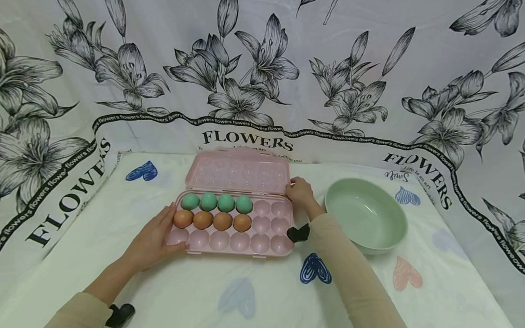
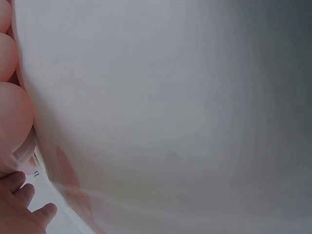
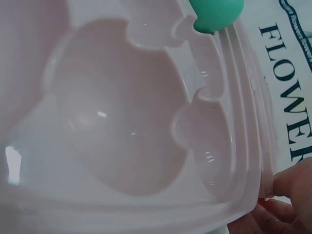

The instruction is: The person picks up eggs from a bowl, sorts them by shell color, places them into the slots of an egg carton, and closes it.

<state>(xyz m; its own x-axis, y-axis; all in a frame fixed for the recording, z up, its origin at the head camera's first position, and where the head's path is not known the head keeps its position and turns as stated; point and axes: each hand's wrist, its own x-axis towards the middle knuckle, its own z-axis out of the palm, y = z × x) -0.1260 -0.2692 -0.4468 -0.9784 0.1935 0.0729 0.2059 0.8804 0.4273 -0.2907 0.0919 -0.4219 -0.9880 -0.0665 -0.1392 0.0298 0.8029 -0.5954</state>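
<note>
A pink plastic egg carton (image 1: 228, 241) lies with its lid (image 1: 238, 170) folded back. Green eggs (image 1: 208, 201) fill part of the back row, brown eggs (image 1: 202, 220) part of the middle row; the front row holds none. My left hand (image 1: 149, 237) holds the carton's left front corner, fingers along the side and thumb at the front. Its fingertips (image 2: 24, 192) show beside the carton in the left wrist view. With thumb and fingers, my right hand (image 1: 302, 194) pinches the lid's near right corner. The right wrist view shows this hand (image 3: 287, 204) at the carton's edge.
Right of the carton, close to my right forearm, stands a pale green bowl (image 1: 365, 213). A white cloth with printed hearts (image 1: 315, 269) covers the table. Behind hangs a flower-printed fabric (image 1: 248, 62).
</note>
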